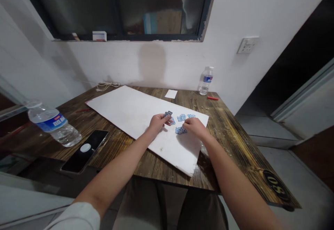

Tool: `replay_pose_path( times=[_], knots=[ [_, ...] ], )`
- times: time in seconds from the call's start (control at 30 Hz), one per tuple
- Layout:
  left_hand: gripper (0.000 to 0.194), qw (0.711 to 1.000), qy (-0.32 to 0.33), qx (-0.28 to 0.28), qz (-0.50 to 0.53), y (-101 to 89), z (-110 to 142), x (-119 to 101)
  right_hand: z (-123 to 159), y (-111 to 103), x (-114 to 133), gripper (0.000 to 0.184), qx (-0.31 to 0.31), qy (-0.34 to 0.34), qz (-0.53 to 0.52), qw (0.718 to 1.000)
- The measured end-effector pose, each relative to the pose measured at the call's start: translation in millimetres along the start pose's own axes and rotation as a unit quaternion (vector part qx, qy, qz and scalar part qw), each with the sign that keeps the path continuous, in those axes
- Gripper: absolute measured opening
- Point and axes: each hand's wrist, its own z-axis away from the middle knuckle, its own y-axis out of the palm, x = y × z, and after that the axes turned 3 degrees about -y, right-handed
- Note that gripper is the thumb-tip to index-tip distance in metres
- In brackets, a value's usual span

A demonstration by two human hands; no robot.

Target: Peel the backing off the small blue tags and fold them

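Observation:
A white board (122, 108) lies slantwise over the wooden table. Held between thumb and fingers of my left hand (158, 123) is a small stack of dark, blue-edged flat pieces (168, 113), raised a little off the board. My right hand (195, 127) is closed in a pinch beside a cluster of small blue-and-white pieces (180, 130); what its fingertips hold, if anything, I cannot make out. Just beyond lie two more clusters, a middle group of pieces (181, 117) and a right group of pieces (191, 116), partly behind my right hand. Their print is too small to read.
On the table's left are a water bottle (53, 122) and a phone (78, 158) with a white round object (85, 148) on it. Toward the wall are a cable (106, 85), a white paper (171, 93), another bottle (206, 80) and a red stick-like object (213, 98).

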Motion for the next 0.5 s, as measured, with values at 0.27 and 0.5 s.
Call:
replay_pose_path(
  times=[0.27, 0.5],
  knots=[
    [0.032, 1.000, 0.003, -0.008, -0.029, 0.4, 5, -3, 3, 5, -7, 0.035, 0.001, -0.002, 0.195, 0.981],
    [0.027, 0.976, 0.066, 0.030, -0.207, 1.4, 12, -2, 5, -8, -11, 0.040, 0.058, 0.047, 0.157, 0.985]
  ],
)
